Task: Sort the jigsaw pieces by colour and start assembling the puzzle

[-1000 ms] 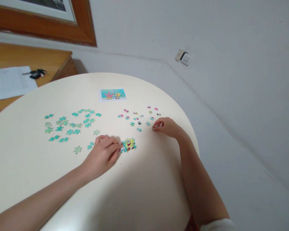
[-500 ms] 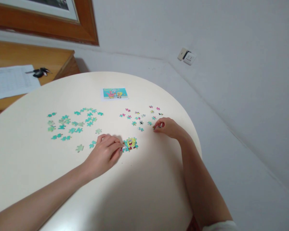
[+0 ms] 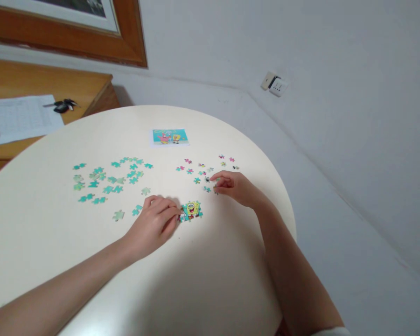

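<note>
A small assembled puzzle section [image 3: 193, 209] with a yellow cartoon face lies flat on the table. My left hand [image 3: 157, 217] is closed at its left edge, fingertips pinched on a puzzle piece they partly cover. To the upper right, my right hand [image 3: 236, 186] hovers low with thumb and index finger apart. Its index fingertip is beside a black-and-white puzzle piece [image 3: 207, 179]. A partly hidden piece shows at the thumb tip. Just left of this hand lies a teal puzzle piece [image 3: 197, 180], with several pink and yellow pieces beyond.
Several loose teal and green puzzle pieces [image 3: 108, 189] spread over the left of the round white table [image 3: 73, 261]. A picture card [image 3: 171, 137] with two cartoon figures lies toward the back. Keys [image 3: 63, 106] and paper [image 3: 24, 116] rest on a wooden cabinet behind.
My right hand has shifted left toward the black-and-white piece, and its thumb and index finger have spread. My left hand stays at the assembled section. The view has moved slightly.
</note>
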Motion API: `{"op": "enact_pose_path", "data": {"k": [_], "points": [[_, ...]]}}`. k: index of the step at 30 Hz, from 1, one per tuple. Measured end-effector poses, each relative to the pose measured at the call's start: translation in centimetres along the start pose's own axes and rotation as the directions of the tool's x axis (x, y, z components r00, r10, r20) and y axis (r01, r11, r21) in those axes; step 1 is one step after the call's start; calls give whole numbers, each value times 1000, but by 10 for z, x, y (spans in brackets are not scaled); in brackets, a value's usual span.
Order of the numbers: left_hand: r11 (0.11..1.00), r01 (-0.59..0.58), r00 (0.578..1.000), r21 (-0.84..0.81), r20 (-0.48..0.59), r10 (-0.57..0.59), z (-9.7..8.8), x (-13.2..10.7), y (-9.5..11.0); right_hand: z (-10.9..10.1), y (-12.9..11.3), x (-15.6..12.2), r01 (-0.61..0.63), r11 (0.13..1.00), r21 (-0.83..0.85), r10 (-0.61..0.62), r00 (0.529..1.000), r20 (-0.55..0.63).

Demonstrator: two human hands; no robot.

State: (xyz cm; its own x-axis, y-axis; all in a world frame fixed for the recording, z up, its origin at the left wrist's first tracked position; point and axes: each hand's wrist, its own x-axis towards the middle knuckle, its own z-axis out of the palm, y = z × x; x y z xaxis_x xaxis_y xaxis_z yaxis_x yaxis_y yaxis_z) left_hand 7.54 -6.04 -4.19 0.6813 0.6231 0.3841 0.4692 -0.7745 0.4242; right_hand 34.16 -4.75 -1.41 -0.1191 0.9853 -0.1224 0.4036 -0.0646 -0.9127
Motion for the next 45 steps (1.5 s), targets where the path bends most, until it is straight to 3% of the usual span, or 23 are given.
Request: {"op": "enact_pose_path", "data": {"k": [3, 7, 13, 26, 37, 45], "points": [[1000, -2, 1000, -3, 0, 2, -1, 0, 0, 23, -11, 0, 55, 991, 122, -61, 997, 45], [998, 47, 999, -34, 4, -47, -4, 1, 0, 51, -17, -1, -28, 964, 265, -4, 993, 121], [985, 122, 990, -119, -51, -129, -7, 3, 0, 72, -12, -2, -55, 934, 352, -2, 987, 161], [976, 155, 981, -152, -93, -170, -8, 5, 1, 72, -16, -6, -40, 949, 312, -39, 969, 243], [969, 145, 979, -200, -113, -169, -7, 4, 0, 75, -22, -9, 209, 976, 63, -218, 950, 224], [966, 154, 969, -207, -158, -188, -9, 4, 4, 74, -17, -7, 273, 962, -8, -270, 954, 127]]}}
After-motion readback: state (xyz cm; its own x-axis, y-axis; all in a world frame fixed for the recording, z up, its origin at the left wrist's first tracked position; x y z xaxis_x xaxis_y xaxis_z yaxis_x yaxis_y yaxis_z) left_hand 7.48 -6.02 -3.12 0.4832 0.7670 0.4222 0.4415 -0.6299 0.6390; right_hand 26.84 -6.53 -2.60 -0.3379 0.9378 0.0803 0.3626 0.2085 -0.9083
